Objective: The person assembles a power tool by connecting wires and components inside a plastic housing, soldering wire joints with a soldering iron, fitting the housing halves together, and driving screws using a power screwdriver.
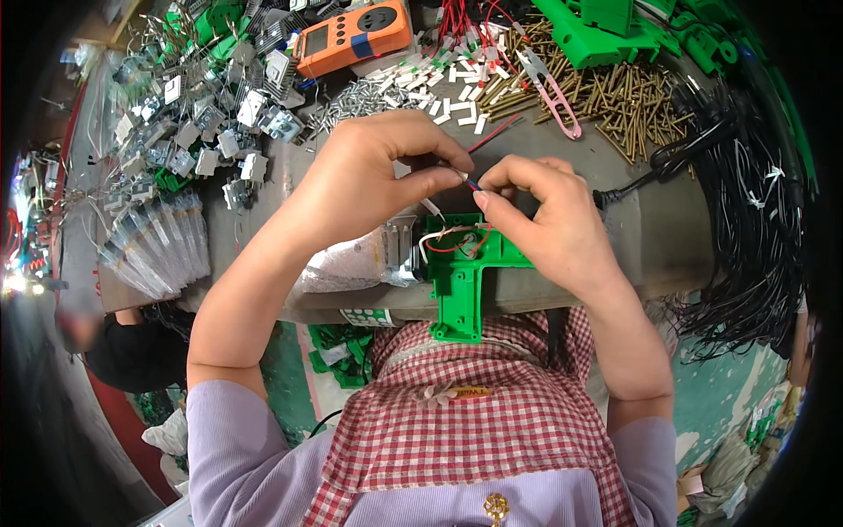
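Over the table's near edge, my left hand (395, 171) pinches the end of a thin wire between thumb and forefinger. My right hand (549, 211) is closed just beside it, pinching a dark blue and red wire (474, 185); the fingertips almost meet, and the exact join is hidden. Below them lies a T-shaped green plastic housing (457, 303), partly overhanging the table edge. White and red wires (457, 241) loop inside its upper part. A white sleeved lead (432, 207) stands up from the housing below my left fingers.
Small metal-and-white parts (202, 132) heap at the far left, near an orange meter (356, 37). Behind my hands lie screws (364, 104), white connectors (452, 110), pink-handled snips (553, 97) and long brass screws (637, 110). Black cables (746, 211) hang at right; bagged parts (351, 268) lie left of the housing.
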### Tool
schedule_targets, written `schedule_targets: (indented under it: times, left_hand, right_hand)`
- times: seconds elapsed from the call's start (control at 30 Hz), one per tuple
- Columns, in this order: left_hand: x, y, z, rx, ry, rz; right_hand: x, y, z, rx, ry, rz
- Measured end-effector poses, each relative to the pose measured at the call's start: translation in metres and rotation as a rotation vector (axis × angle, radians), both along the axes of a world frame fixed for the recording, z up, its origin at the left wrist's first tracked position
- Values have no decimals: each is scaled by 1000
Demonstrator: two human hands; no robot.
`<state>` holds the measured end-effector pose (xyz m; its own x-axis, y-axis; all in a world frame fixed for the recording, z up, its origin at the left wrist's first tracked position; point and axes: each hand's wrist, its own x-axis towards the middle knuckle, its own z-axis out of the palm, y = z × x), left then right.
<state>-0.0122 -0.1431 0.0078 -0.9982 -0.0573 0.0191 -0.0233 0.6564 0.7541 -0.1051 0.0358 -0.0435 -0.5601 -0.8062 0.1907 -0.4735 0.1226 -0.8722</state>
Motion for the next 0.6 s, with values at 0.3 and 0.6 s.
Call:
schedule_targets:
  times: [0.3,0.6]
  left_hand:
    - [-11,7,3,-121,13,-72]
    - [-15,6,6,-183,63,-28]
  right_hand:
    - [-7,9,-2,12,134,55]
    - [-16,8,-6,83,200,81]
